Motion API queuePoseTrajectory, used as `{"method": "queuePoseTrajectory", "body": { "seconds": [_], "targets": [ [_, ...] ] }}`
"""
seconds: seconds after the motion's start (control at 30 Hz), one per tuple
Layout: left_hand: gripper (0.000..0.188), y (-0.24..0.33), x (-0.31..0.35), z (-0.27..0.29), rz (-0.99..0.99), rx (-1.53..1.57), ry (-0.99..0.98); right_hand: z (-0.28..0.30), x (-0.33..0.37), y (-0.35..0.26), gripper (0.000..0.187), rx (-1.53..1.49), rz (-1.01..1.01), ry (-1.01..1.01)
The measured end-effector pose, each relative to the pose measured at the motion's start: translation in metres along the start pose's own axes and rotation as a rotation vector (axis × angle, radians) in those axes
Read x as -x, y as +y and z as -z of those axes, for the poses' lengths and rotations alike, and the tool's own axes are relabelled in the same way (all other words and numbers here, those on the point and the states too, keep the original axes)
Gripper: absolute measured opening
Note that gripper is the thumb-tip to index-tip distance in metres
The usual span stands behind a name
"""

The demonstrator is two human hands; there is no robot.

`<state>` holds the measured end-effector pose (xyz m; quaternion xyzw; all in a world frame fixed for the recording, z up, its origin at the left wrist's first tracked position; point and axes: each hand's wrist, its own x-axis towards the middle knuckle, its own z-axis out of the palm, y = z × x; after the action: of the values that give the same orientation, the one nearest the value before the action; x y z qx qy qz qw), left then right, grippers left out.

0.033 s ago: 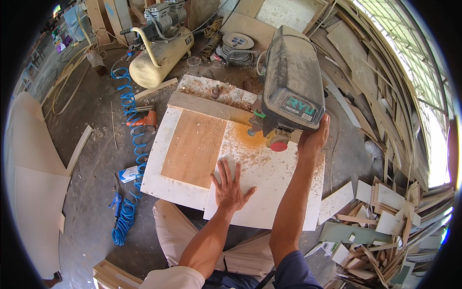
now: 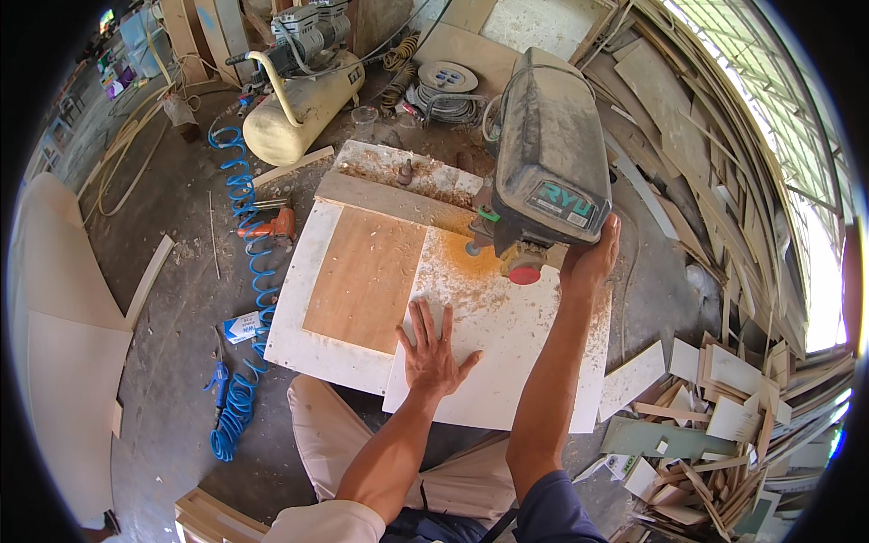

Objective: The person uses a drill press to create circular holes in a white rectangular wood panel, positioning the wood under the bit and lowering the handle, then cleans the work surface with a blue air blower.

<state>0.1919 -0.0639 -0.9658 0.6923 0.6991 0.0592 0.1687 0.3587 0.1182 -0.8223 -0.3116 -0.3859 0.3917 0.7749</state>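
Note:
My left hand (image 2: pixel 430 360) lies flat with fingers spread on a white board (image 2: pixel 480 394). The board rests on the white work surface under a drill press (image 2: pixel 552 149) with a dusty black housing. A bit with a grey round end (image 2: pixel 472 248) is down at the board's far edge, amid orange-brown sawdust. My right hand (image 2: pixel 587 262) is raised at the right side of the drill head, its fingers curled round something the housing hides. A wooden fence strip (image 2: pixel 389 199) crosses behind the board, and a brown wood panel (image 2: pixel 367 279) lies to the left.
A cream air compressor (image 2: pixel 303 113) stands at the back left. From it a coiled blue hose (image 2: pixel 240 181) runs down to a blue air gun (image 2: pixel 217 378). An orange power tool (image 2: pixel 279 226) lies beside the hose. Wood offcuts (image 2: pixel 715 416) are heaped at the right.

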Motion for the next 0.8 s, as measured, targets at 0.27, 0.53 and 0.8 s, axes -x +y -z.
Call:
{"method": "queuePoseTrajectory", "body": {
  "seconds": [0.27,0.53,0.8],
  "targets": [
    [0.106,0.0006,0.0000,0.0016,0.002,0.002,-0.006,0.0000,0.0005,0.0001,0.029,-0.001,-0.001,0.007],
    [0.106,0.0002,0.0001,-0.0001,-0.001,0.010,0.001,-0.0001,0.0017,-0.0003,0.029,0.000,-0.003,0.012],
    [0.105,0.0001,-0.0005,0.0014,0.007,0.003,-0.010,-0.0005,0.0028,0.0001,0.029,0.021,0.013,-0.001]
  ]
}}
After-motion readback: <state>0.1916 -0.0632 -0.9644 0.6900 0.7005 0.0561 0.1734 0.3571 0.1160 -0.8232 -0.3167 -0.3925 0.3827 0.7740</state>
